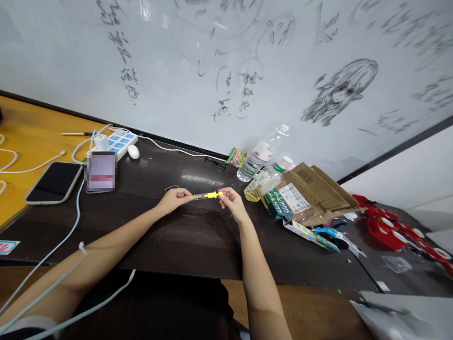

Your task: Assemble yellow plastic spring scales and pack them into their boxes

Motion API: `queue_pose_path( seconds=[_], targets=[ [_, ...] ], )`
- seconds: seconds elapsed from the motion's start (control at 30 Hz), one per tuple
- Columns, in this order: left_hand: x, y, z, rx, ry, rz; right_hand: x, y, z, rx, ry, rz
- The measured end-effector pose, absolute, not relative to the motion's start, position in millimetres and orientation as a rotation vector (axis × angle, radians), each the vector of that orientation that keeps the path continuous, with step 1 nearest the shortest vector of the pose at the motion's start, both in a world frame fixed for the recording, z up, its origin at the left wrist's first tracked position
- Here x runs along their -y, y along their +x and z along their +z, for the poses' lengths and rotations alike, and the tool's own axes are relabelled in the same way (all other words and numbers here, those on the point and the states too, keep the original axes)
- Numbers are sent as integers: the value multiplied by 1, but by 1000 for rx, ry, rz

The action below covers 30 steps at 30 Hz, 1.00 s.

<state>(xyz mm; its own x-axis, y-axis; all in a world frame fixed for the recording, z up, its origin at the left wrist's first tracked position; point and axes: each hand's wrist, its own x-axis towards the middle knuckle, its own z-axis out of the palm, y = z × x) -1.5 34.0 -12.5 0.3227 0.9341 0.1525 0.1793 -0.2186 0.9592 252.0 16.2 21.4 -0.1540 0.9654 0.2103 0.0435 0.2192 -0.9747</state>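
Note:
A slim pen-like item (207, 195), with a clear, dark-marked left part and a bright yellow right part, is held level above the dark table (198, 245). My left hand (174, 199) pinches its left end between thumb and fingers. At the yellow end, the fingertips of my right hand (231, 203) are closed on it. Beneath and beside my left hand, a thin pale wire-like loop (171, 187) shows in part on the table.
A water bottle (256, 160), a bottle with yellow liquid (256, 186) and a cardboard box (314, 196) stand right of my hands. A phone (54, 183), a power strip (122, 141) and white cables lie left. A whiteboard (170, 94) rises behind.

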Motion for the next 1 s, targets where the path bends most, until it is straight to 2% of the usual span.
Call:
queue_pose_path(
  seconds=[0.63, 1.0],
  targets=[
    [-34, -1, -12, -1031, 1652, 986, -16, 253, 20, 1498, -1035, 1142],
    [-31, -1, -10, -1062, 1707, 967, -15, 251, 17, 1593, -1187, 1080]
  ],
)
